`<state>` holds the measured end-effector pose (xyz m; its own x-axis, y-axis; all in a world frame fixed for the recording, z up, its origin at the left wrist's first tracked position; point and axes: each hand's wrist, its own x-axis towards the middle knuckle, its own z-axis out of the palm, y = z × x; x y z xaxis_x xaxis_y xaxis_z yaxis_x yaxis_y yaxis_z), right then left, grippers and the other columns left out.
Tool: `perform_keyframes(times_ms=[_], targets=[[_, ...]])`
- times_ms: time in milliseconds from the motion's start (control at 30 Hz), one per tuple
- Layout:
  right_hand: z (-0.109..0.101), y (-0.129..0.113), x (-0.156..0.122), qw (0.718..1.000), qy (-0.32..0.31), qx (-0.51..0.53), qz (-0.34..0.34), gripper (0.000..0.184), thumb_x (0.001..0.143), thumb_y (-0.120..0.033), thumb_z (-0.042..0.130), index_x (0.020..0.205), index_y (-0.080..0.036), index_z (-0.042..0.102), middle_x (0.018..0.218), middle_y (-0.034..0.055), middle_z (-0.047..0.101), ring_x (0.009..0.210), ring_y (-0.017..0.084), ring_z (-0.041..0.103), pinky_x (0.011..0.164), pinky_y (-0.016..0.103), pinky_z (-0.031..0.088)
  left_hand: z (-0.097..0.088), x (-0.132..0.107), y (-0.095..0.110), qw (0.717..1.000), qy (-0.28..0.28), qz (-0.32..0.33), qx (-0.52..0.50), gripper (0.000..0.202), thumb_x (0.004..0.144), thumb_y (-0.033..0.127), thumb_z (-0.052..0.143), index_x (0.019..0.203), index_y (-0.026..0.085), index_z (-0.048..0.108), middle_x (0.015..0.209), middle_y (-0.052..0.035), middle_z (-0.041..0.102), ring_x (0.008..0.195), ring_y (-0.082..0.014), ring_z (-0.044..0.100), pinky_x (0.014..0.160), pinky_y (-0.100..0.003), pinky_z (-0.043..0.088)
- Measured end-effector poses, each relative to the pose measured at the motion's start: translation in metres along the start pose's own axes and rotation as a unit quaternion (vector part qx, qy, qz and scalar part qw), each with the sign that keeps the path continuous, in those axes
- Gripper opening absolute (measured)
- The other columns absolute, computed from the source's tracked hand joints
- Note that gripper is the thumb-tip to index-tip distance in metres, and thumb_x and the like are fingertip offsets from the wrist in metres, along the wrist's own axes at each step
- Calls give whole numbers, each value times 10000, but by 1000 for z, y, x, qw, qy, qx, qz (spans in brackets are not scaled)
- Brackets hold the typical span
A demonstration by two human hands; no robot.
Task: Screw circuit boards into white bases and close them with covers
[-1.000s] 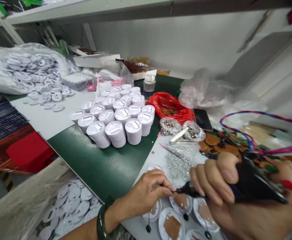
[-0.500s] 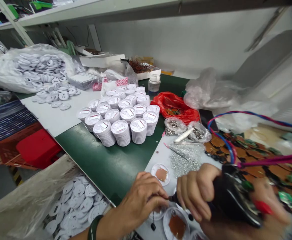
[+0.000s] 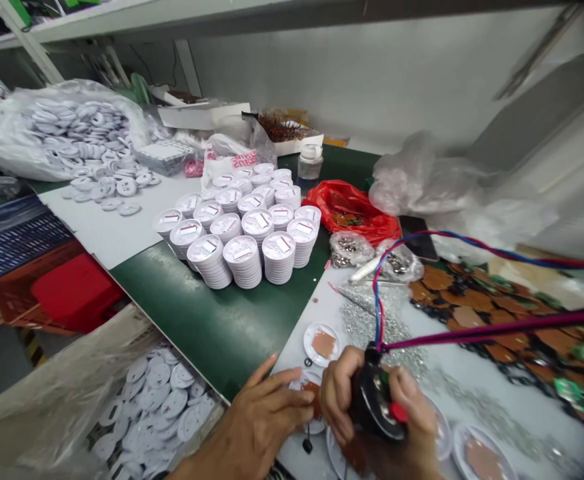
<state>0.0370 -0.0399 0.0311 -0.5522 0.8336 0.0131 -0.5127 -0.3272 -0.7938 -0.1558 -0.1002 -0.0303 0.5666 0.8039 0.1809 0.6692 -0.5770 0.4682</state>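
White disc [image 3: 313, 338] on white sheet [image 3: 317, 303] atop green workbench [image 3: 207, 327], shelf [image 3: 172, 17] above

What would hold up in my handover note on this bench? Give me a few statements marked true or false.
1. The right hand grips a black handheld tool. True.
2. The left hand holds that tool too. False: its fingers reach over a small white dish.
3. Stacks of white discs stand on a green bench top. True.
4. A red plastic bag lies to the left of the disc stacks. False: it lies to their right.
5. A magenta cable runs from the top of the tool. True.
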Motion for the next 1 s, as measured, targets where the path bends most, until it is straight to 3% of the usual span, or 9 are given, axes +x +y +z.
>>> perform_keyframes(times_ms=[267, 433, 567, 667, 733, 867, 1000], targets=[[5, 14, 2, 992, 4, -108, -60, 591, 959, -694, 327, 695, -221, 562, 457, -35, 441, 390, 116, 331, 439, 284, 280, 7, 2, -3, 999, 31, 18, 32, 254, 1058, 211, 484, 1237, 302, 640, 1280, 56, 703, 1387, -144, 474, 1281, -367, 126], [7, 14, 9, 980, -14, -174, -90, 590, 939, -697, 378, 629, -221, 540, 495, 1, 466, 480, 139, 397, 468, 288, 322, 17, 4, -14, 990, 100, 77, 66, 256, 1066, 261, 445, 1189, 301, 665, 1126, 35, 749, 1291, -149, 556, 1265, -343, 181], [13, 5, 6, 975, -25, -199, -95, 546, 937, -669, 398, 640, -232, 538, 571, 5, 472, 530, 146, 413, 522, 302, 374, 23, 5, -18, 986, 128, 80, 67, 300, 1081, 278, 385, 1177, 316, 667, 1095, 47, 752, 1265, -137, 576, 1271, -312, 129], [15, -14, -1, 980, -44, -168, -94, 554, 929, -703, 387, 705, -240, 592, 558, 0, 496, 513, 151, 437, 513, 304, 379, 23, 4, -17, 988, 123, 64, 64, 326, 1100, 315, 348, 1174, 325, 665, 1112, 49, 753, 1304, -135, 552, 1275, -324, 112], [11, -34, -1, 987, -23, -117, -103, 571, 907, -747, 391, 757, -245, 619, 543, -1, 516, 503, 158, 448, 493, 300, 377, 21, 3, -15, 990, 103, 68, 62, 269, 1088, 311, 410, 1194, 323, 657, 1142, 47, 755, 1319, -148, 549, 1270, -349, 160], [-8, -63, 14, 979, 104, -92, -150, 513, 887, -675, 505, 682, -221, 627, 510, 7, 521, 481, 159, 462, 475, 293, 373, 14, 3, -10, 991, 112, 63, 37, 270, 1088, 303, 415, 1236, 306, 641, 1189, 38, 751, 1331, -164, 545, 1255, -354, 176], [-27, -57, 32, 972, 154, -88, -155, 504, 878, -637, 505, 631, -209, 607, 465, -7, 483, 426, 139, 415, 438, 272, 341, 12, 6, -9, 992, 111, 44, 36, 258, 1061, 249, 463, 1228, 323, 646, 1195, 58, 745, 1302, -169, 561, 1244, -343, 161]])
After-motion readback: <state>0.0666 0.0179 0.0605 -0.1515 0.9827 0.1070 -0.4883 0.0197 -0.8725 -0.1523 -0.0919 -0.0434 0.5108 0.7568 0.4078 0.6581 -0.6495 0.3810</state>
